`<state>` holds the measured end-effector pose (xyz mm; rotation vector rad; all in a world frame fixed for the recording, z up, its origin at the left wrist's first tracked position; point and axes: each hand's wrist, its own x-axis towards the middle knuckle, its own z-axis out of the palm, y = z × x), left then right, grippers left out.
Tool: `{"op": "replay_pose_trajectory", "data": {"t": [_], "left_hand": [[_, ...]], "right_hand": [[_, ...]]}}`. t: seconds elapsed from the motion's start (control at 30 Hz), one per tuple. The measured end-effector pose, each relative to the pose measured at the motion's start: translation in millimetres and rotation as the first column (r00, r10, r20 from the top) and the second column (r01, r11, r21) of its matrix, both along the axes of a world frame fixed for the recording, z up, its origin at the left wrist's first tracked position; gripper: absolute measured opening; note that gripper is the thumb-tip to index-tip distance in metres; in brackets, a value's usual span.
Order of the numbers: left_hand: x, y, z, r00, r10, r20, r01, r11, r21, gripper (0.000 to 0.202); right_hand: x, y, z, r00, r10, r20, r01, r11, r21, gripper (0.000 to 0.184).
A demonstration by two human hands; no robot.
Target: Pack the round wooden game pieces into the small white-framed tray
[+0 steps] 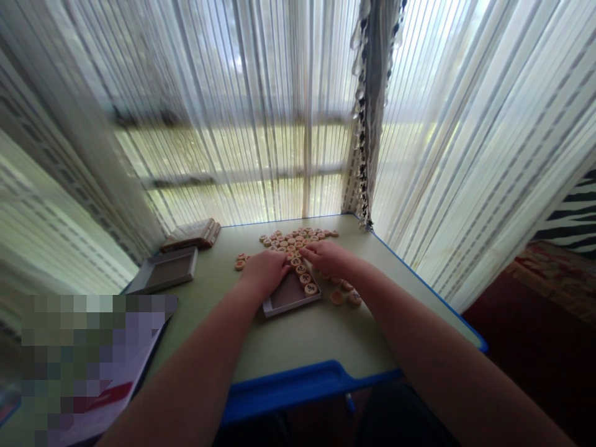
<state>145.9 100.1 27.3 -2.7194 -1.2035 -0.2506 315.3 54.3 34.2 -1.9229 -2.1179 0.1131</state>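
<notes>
A shallow grey box [288, 304] lies on the table in front of me, with a row of round wooden xiangqi pieces [305, 279] along its right side. My left hand [264, 272] is over the box's left side, fingers curled near the top of the row; what they grip is hidden. At the far end of the box, the fingers of my right hand [328, 256] are pinched together on a xiangqi piece [298, 253]. Behind both hands spreads a loose heap of xiangqi pieces [291, 241]. Several more pieces [354, 297] lie by my right forearm.
A few pieces [240, 264] lie left of my left hand. A box lid [167, 272] and a stack of books [190, 233] stand at the back left. The table [288, 347] has a blue rim. Sheer striped curtains [242, 124] hang behind it.
</notes>
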Motion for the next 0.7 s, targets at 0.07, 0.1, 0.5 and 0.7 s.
{"op": "replay_pose_trajectory", "data": {"t": [0.07,0.1,0.5,0.7], "left_hand": [[0,0,-0.1,1.0,-0.004,0.002,0.004,1.0,-0.01,0.033],[1,0,0.0,1.0,-0.007,0.003,0.007,1.0,-0.018,0.033],[1,-1,2.7,0.999,0.023,0.022,-0.022,0.997,-0.077,0.03],[-5,-2,8.5,0.999,0.018,0.038,-0.016,0.999,-0.037,0.031]], "right_hand": [[-1,-1,1.1,1.0,0.006,0.002,-0.006,1.0,0.005,0.046],[-1,-1,1.2,1.0,0.015,0.002,-0.015,1.0,0.01,0.047],[3,-2,3.8,0.997,-0.08,0.018,0.079,0.995,0.054,0.045],[15,-3,2.8,0.969,-0.221,0.107,0.213,0.974,0.08,0.037]]}}
